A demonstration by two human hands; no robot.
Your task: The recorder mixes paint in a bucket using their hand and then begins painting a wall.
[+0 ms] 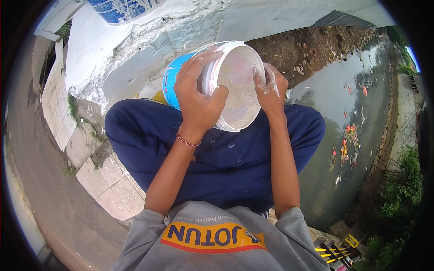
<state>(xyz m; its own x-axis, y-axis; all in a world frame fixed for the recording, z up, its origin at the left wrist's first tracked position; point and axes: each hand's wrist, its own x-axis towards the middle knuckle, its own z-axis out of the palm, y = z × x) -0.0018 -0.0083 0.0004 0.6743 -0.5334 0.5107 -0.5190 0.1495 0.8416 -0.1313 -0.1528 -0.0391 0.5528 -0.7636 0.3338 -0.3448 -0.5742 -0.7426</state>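
Observation:
A blue-and-white plastic bucket [171,83] lies tilted between my knees, its round mouth turned up toward me. A pale whitish coating smears its inside. My left hand [199,88] clasps the bucket's left side near the rim, fingers over the outer wall and thumb at the mouth's edge. On the opposite side, my right hand [272,90] grips the rim, with its thumb inside the mouth and other fingers partly hidden behind the edge. White smears cover the fingers of my right hand, with lighter traces on the left.
Another blue-and-white bucket [120,9] stands on the chipped white ledge [90,49] ahead. A murky canal [325,149] with floating litter [347,144] lies below on the right. Pale paving tiles [108,183] and a road [49,171] run along the left.

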